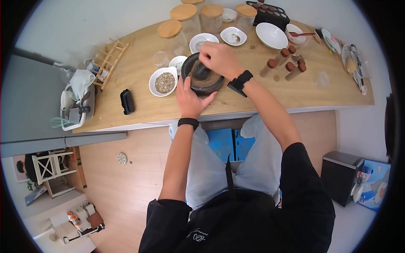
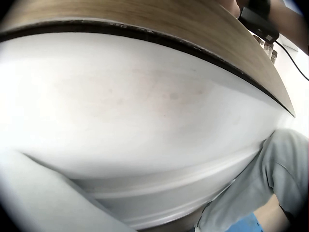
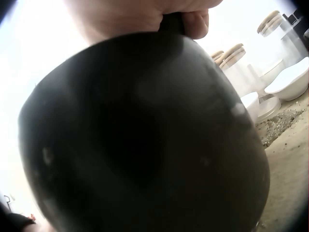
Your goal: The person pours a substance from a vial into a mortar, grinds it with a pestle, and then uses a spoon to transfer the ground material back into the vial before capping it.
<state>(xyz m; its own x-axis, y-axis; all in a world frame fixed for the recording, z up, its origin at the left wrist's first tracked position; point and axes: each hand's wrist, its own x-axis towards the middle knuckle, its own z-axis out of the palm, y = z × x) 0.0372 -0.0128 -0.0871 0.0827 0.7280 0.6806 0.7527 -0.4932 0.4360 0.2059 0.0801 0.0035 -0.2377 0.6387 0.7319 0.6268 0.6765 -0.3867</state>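
Observation:
A dark mortar (image 1: 216, 86) stands near the table's front edge, with brown ground material inside. My right hand (image 1: 220, 59) grips the dark pestle (image 1: 201, 71), whose lower end is in the mortar. The left hand (image 1: 190, 99) rests against the mortar's near left side, thumb spread along the front. In the right wrist view the mortar (image 3: 145, 135) fills most of the picture, with part of the right hand (image 3: 145, 14) above it, fingers curled round the pestle. The left wrist view shows mainly the table's front.
A white bowl of coarse grains (image 1: 164, 82) stands left of the mortar, smaller white bowls behind. Jars with wooden lids (image 1: 183, 12) line the back. Brown-capped bottles (image 1: 268, 67) and a white plate (image 1: 271, 36) are at the right, a black case (image 1: 127, 101) at the left.

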